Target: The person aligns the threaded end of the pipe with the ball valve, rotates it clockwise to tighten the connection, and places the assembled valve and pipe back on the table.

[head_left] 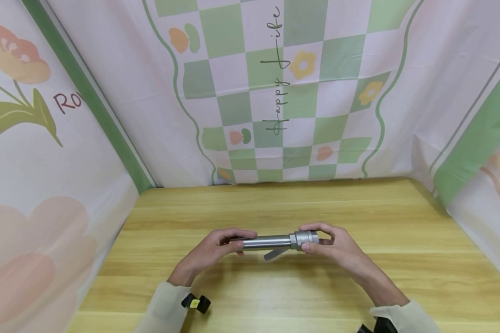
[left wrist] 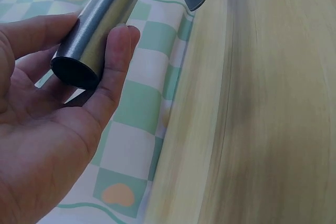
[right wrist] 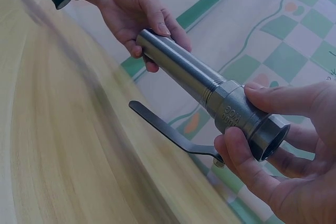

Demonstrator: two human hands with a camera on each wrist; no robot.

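Note:
A smooth steel pipe [head_left: 268,242] lies level between both hands, joined by its threaded end to a metal ball valve [head_left: 303,239]. My left hand [head_left: 216,247] grips the pipe's plain end with thumb and fingers; its dark open bore [left wrist: 74,72] shows in the left wrist view. At the other side my right hand [head_left: 337,243] pinches the valve body, thumb and fingertips around it. The valve's flat lever handle [right wrist: 168,132] sticks out below, angled back along the pipe. Raised lettering marks the valve body [right wrist: 236,106], and its outer hole faces the right palm.
Beneath the hands is a wood-grain table [head_left: 250,296]. A checkered green and white cloth [head_left: 266,101] hangs behind its far edge, with printed curtains [head_left: 66,166] at the sides. Black wrist devices [head_left: 196,303] sit at the sleeve cuffs.

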